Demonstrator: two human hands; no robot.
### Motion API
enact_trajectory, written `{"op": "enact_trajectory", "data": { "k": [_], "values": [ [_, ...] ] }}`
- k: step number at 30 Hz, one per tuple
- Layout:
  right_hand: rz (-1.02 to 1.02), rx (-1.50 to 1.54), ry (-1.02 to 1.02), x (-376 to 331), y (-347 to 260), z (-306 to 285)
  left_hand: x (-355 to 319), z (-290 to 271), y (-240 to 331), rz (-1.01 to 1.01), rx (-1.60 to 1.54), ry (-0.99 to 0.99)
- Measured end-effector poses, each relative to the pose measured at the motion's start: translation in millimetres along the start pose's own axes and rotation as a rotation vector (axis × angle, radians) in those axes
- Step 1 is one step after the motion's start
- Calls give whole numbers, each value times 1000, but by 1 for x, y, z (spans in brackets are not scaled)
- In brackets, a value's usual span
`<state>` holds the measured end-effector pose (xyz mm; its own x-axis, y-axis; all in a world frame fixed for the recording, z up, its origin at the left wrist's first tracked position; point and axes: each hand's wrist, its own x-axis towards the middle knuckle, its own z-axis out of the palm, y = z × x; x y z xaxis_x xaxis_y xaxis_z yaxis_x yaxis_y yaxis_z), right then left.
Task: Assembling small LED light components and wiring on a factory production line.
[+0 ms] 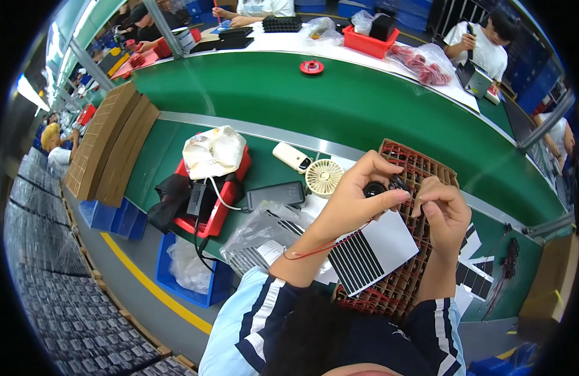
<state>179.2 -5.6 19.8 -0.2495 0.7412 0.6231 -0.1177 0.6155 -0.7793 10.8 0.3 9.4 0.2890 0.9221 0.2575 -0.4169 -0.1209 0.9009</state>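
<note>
A small round black part (374, 188) is pinched between the thumb and fingers of my left hand (364, 191). Thin red wires (311, 252) trail below that hand, across my forearm. Just to the right, my right hand (445, 210) has its thumb and fingertips closed together; whatever lies in them is too small to make out. Both hands are above a brown cardboard divider tray (449, 173) with many cells and red wires in it. A white sheet with rows of black strips (368, 254) lies over the tray, below my hands.
Left of the tray are a cream handheld fan (324, 177), a black power bank (276, 195), a clear plastic bag (255, 232) and a red bin (221, 210). More striped sheets (476, 276) and dark wires (509, 257) lie right. Beyond runs a green conveyor belt (252, 84), with co-workers behind.
</note>
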Motion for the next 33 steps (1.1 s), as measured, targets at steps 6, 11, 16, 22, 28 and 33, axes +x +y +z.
{"op": "enact_trajectory", "data": {
  "k": [6,11,16,22,28,33],
  "values": [
    [-4,-13,17,-8,-6,3,-3,4,-4,-70,-46,-41],
    [-50,-69,12,-6,-6,3,-1,6,0,-52,-17,-70],
    [25,-41,41,-1,-11,8,-3,8,3,7,-110,-3],
    [45,-100,89,-10,-13,2,-2,15,-11,96,-142,-24],
    [148,10,88,-8,-11,3,-2,14,-12,79,-96,-23],
    [192,19,111,-7,-16,1,-2,17,-6,14,-105,-19]
  ]
}}
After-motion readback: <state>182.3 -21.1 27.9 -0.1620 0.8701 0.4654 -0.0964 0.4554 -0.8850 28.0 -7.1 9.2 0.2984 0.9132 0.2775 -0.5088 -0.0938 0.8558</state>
